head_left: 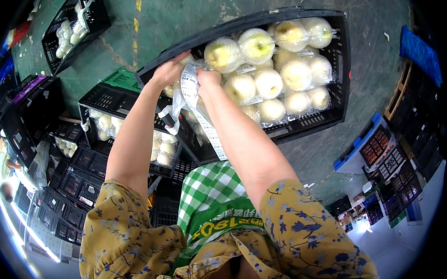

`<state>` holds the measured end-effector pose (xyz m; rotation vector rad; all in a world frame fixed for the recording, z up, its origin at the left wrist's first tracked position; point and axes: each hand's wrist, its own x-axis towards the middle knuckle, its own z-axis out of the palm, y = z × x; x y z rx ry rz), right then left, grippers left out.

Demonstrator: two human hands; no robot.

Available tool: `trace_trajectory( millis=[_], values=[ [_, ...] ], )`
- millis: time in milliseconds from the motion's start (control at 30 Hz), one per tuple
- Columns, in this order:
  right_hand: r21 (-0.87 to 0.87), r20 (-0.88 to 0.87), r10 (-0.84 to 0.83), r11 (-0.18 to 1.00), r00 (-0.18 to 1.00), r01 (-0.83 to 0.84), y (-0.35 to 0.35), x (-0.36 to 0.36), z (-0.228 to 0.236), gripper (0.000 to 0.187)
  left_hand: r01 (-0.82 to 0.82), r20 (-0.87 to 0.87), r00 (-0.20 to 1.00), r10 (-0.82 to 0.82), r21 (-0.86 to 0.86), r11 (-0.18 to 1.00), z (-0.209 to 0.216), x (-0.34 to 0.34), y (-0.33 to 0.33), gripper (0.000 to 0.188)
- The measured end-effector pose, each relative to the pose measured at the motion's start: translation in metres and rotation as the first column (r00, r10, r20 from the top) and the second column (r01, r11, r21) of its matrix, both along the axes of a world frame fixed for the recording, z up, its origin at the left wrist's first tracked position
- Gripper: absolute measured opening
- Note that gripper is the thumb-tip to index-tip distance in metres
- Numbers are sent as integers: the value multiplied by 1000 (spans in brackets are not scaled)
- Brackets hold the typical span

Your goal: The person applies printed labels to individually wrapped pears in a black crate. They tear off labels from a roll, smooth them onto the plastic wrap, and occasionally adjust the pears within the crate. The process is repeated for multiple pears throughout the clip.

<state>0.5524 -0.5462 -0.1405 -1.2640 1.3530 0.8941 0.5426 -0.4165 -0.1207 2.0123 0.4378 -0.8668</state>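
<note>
A black crate (346,66) in front of me holds several clear plastic packs of pale, round fruit (241,88) in white foam nets. Small white labels sit on some packs. Between my hands a long strip of printed white labels (198,108) hangs down toward my apron. My left hand (169,73) is at the crate's left end, its fingers curled at the strip's upper end; their tips are partly hidden. Beside it, my right hand (209,81) is closed at the strip's right edge, close to the fruit packs. Its fingertips are also partly hidden.
Left of my arms stand more black crates (101,102) with packed fruit, and a green crate (120,80). A filled crate (74,34) lies farther off on the green floor (189,13). Stacked crates and a blue sheet (420,54) are at right.
</note>
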Motion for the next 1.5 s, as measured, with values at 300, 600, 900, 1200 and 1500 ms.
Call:
trace_trajectory(
  millis=[300,600,900,1200,1500],
  values=[
    [18,-21,-25,1000,999,25,-6,-6,-9,42,-164,-180,976,124,-226,960,8,18,-13,48],
    [120,-34,-191,974,981,194,-6,-4,-19,31,-121,-163,982,93,-174,977,-4,16,-16,44],
    [365,-105,-239,894,965,261,-18,-1,5,20,-98,-306,951,50,-141,985,-20,19,-21,45],
    [540,408,241,714,881,-446,-90,-89,152,19,401,-236,913,-332,381,833,46,6,-53,48],
    [160,622,312,848,718,-506,-153,-157,218,10,-634,-416,753,510,-667,391,156,-118,-108,44]
  ],
)
